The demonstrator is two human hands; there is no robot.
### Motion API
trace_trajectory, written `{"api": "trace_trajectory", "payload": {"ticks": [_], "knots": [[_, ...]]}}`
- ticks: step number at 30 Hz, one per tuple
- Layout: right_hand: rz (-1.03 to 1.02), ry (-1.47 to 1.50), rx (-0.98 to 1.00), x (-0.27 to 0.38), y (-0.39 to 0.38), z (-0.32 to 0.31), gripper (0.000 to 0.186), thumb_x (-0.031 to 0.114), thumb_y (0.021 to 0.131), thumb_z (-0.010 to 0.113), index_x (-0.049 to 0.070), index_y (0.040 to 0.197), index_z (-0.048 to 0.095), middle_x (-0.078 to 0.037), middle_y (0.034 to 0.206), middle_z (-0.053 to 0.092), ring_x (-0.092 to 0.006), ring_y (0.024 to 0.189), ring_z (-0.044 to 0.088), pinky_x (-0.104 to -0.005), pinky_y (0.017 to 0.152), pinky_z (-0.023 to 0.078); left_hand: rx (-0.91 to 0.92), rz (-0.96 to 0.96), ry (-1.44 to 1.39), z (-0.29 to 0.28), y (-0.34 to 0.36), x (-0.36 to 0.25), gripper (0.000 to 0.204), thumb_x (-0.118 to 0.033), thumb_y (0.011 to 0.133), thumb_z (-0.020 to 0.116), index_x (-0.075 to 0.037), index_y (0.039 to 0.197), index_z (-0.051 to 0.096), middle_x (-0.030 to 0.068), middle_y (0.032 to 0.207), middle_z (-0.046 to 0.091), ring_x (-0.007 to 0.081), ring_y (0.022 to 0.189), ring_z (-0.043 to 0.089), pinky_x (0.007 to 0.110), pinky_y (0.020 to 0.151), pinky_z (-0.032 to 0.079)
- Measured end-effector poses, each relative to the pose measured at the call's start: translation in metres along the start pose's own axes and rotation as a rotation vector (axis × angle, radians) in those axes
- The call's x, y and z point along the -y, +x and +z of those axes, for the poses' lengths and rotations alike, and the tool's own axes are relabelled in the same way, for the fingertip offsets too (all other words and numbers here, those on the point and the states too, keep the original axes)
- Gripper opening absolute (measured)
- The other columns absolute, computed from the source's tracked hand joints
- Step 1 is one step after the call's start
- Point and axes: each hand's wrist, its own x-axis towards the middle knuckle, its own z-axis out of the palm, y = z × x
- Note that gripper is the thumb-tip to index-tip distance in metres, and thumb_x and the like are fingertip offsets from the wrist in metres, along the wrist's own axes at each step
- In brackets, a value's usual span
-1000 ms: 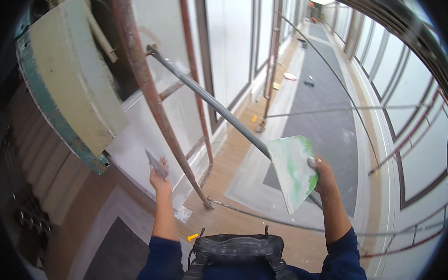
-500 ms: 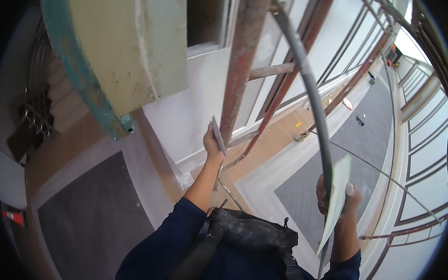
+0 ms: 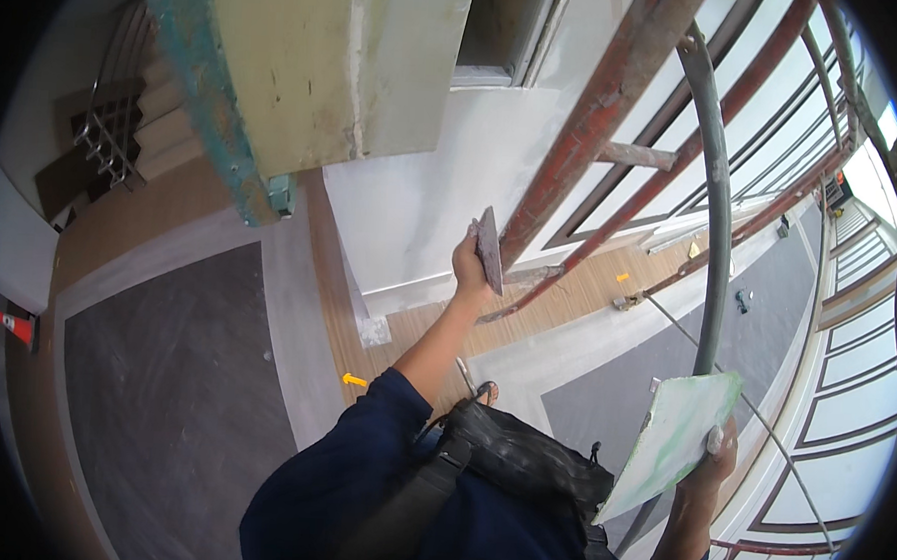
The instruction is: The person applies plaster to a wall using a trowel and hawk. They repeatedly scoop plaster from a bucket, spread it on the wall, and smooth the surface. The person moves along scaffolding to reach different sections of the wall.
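Note:
My left hand [image 3: 470, 265], arm stretched forward, is closed around a flat grey trowel [image 3: 489, 250] with a dusty blade. The blade stands nearly upright in front of a white wall [image 3: 443, 180], beside a worn red scaffold post [image 3: 601, 117]; I cannot tell whether it touches either. At the lower right, my right hand [image 3: 716, 460] grips a pale green and white board [image 3: 672, 440] by its right edge, thumb on top. White smears cover the board's face. It lies tilted in front of a curved grey tube [image 3: 715, 192], whose middle it hides.
A yellowish panel with a chipped teal edge [image 3: 202, 89] hangs at the upper left, near stairs [image 3: 170, 118]. Scaffold rungs [image 3: 639, 156] and a thin brace [image 3: 763, 414] cross the right side. A black bag [image 3: 531, 454] is at my front. An orange cone [image 3: 14, 328] stands far left.
The board has turned from nearly edge-on to showing its broad face, and my right hand has come lower. My left hand and trowel appear farther right and higher as the view shifts.

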Motion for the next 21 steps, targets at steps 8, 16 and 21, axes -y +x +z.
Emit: {"api": "trace_trajectory", "payload": {"ticks": [8,16,21], "knots": [[-0.006,-0.101,-0.091,0.008,0.074,-0.045,0.067,0.05,0.078,0.068,-0.005,0.115,0.058,-0.011,0.102,0.065,-0.0225,0.089,0.064,-0.034,0.078,0.052,0.03,-0.096,0.019,0.053,0.049,0.075,0.037,-0.029,0.103,0.043,-0.001,0.122,0.058,0.0115,0.107,0.064,0.0232,0.093,0.066,0.037,0.085,0.056],[-0.051,-0.175,-0.262,-0.003,0.154,-0.112,0.068,0.048,0.08,0.061,-0.002,0.125,0.052,-0.014,0.114,0.059,-0.0256,0.102,0.06,-0.0391,0.086,0.05,0.054,-0.17,-0.054,0.1,0.108,0.183,0.039,-0.029,0.103,0.041,0.001,0.123,0.057,0.0127,0.106,0.064,0.026,0.094,0.066,0.04,0.083,0.058],[-0.022,-0.15,-0.375,-0.021,0.216,-0.144,0.068,0.048,0.083,0.06,-0.001,0.129,0.051,-0.014,0.115,0.059,-0.028,0.101,0.061,-0.0402,0.084,0.052,0.045,-0.181,0.063,0.116,0.161,0.23,0.038,-0.025,0.101,0.039,0.0,0.124,0.057,0.0121,0.103,0.065,0.0235,0.091,0.066,0.038,0.077,0.059]]}}
